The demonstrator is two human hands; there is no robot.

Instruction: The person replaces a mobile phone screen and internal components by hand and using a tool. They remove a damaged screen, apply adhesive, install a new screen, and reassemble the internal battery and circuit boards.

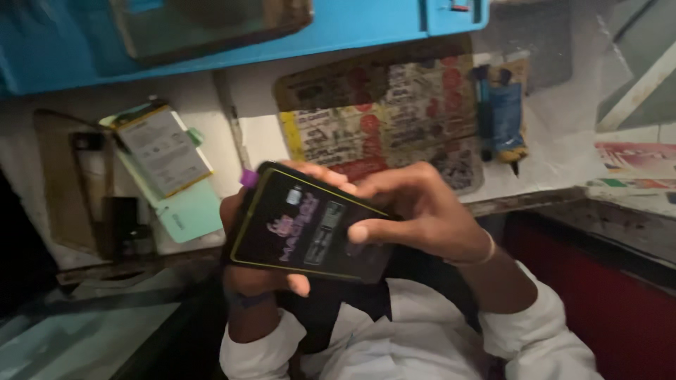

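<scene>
The white surface (211, 91) carries, in descending size, a blue tray (366, 28) along its far edge, a worn printed card (394, 119), a pale green phone back cover (186, 214) and a flat battery (162, 149) lying on that cover. Nearer the person, a dark phone (310, 229) with a yellow rim is held above the lap, clear of the surface. The left hand (243, 271) is clasped round its lower edge; the right hand (415, 211) grips its upper side, one fingertip pressing the glass. Judged thin, rigid, smooth and breakable; best taken by the long edges.
</scene>
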